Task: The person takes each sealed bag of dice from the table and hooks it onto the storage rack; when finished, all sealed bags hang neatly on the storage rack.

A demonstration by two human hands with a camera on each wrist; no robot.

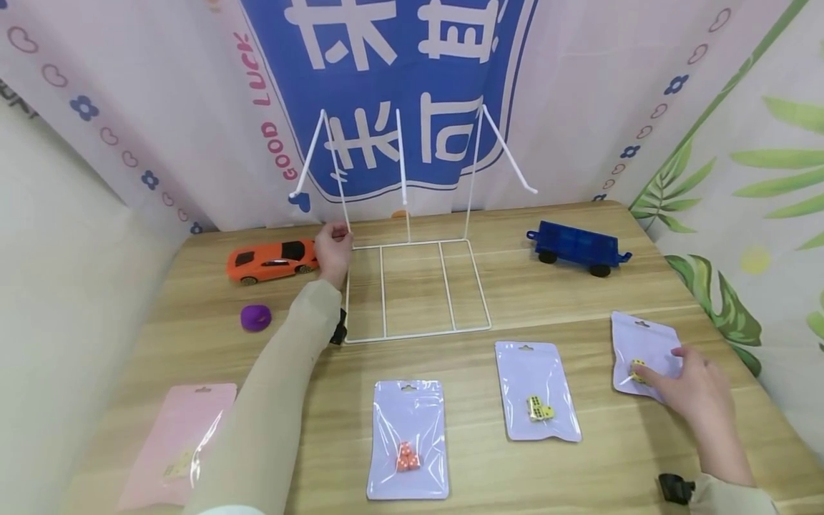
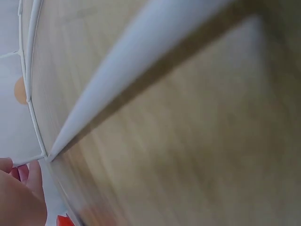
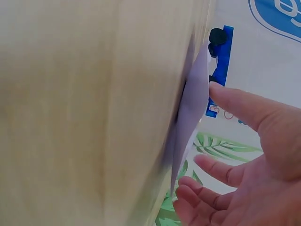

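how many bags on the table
4: a pink bag at left, partly behind the left sleeve; one purple bag front centre, another right of it, a third at the right hand.

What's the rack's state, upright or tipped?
Upright: the white wire rack has its base flat on the table, uprights rising behind, left hand holding one.
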